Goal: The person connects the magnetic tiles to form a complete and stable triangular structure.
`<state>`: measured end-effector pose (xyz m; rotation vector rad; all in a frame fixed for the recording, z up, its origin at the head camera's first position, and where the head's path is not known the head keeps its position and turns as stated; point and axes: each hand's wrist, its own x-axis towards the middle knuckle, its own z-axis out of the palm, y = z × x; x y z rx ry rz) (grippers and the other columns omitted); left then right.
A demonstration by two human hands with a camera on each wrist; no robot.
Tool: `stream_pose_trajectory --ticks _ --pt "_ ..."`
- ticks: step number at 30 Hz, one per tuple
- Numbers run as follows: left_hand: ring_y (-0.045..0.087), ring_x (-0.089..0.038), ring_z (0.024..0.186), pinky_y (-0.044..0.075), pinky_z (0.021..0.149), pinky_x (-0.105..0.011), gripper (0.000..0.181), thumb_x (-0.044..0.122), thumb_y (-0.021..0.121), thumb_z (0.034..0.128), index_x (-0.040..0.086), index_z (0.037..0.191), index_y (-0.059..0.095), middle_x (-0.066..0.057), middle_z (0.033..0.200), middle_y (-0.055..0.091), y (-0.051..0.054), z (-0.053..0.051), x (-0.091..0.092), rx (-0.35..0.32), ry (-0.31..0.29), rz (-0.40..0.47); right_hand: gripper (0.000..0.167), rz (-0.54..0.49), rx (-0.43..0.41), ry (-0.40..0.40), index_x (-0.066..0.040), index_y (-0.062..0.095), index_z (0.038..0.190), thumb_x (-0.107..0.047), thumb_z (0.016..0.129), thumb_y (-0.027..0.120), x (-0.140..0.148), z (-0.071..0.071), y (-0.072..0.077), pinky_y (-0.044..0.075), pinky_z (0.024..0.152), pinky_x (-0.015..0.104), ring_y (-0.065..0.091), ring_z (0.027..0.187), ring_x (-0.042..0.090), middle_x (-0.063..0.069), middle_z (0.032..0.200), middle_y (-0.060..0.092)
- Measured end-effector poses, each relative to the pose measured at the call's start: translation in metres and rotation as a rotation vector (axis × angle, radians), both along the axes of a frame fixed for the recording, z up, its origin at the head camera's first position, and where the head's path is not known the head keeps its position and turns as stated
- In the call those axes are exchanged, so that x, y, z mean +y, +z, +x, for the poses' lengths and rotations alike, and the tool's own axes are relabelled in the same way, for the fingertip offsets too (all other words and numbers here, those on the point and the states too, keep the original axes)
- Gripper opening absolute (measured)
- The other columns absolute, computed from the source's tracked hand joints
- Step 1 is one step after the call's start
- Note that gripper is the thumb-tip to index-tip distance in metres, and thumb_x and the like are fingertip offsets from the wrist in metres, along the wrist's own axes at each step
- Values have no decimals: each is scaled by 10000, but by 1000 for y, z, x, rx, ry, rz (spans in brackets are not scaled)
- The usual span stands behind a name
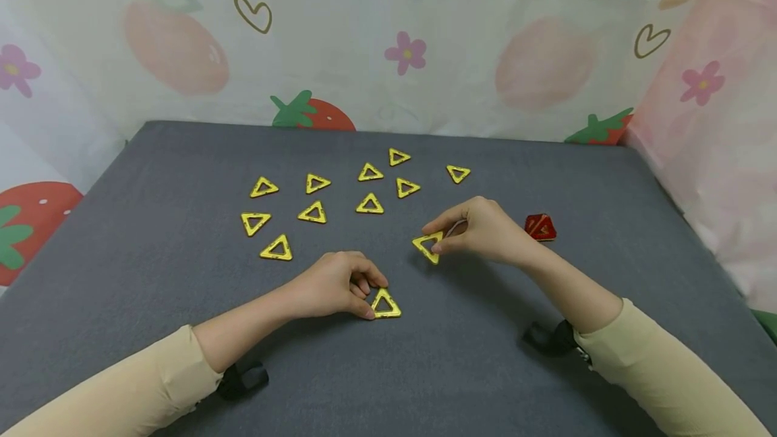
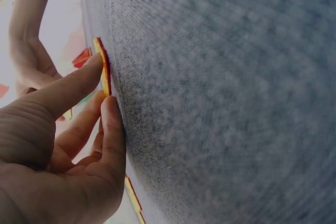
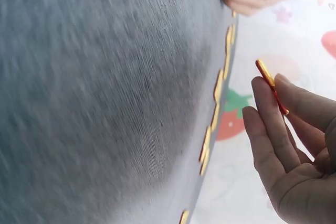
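My left hand holds a yellow triangular frame tile by its left side, low at the table's surface. Its thumb is at the lower corner and a finger at the tip; the left wrist view shows this tile edge-on, with a red underside. To the right and farther back, my right hand pinches another yellow triangular frame tile between thumb and fingers. That tile is raised off the cloth, with its shadow below, and the right wrist view shows its thin yellow and red edge.
Several more yellow triangular tiles lie scattered across the middle and back of the grey table. Red triangular pieces lie together behind the right forearm. A printed cloth hangs behind the table.
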<state>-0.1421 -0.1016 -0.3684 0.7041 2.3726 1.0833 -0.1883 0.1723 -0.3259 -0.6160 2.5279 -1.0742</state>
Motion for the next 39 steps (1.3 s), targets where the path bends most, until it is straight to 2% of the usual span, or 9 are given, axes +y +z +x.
stream_pose_trajectory --ticks 13,26,39 --pt "595 -66 834 529 714 -169 365 109 859 745 92 1086 729 -52 1011 642 -2 1 0 15 1 0 251 29 -30 97 -147 789 1047 -165 798 820 -27 19 -13 576 691 239 724 829 82 29 1044 780" --pt "590 -66 816 529 709 -172 358 109 869 731 95 1060 729 -40 960 642 -1 2 0 49 -7 -2 239 74 22 134 -163 798 1014 -186 779 836 -36 29 -22 516 550 231 681 722 26 -4 951 791" --pt "632 -54 803 533 712 -175 345 110 878 714 106 1024 726 -40 949 708 -3 2 0 56 16 3 237 46 37 181 -164 786 990 -211 767 849 -41 33 -26 537 617 196 643 711 4 -41 849 763"
